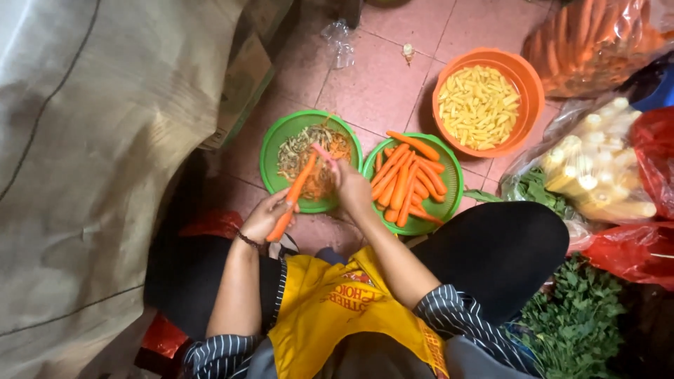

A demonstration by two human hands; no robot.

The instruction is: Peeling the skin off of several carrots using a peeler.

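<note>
Peelings plate [275, 144] sits left of the carrot plate [449, 184], touching; the bowl of cut sticks [531, 83] lies beyond, right of the carrot plate.

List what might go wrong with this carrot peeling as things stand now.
1. The right hand works a small peeler along the carrot toward the left hand gripping its lower end; a slip might nick those fingers.
2. Peelings may miss the green plate of scraps and land on the tiled floor.
</note>
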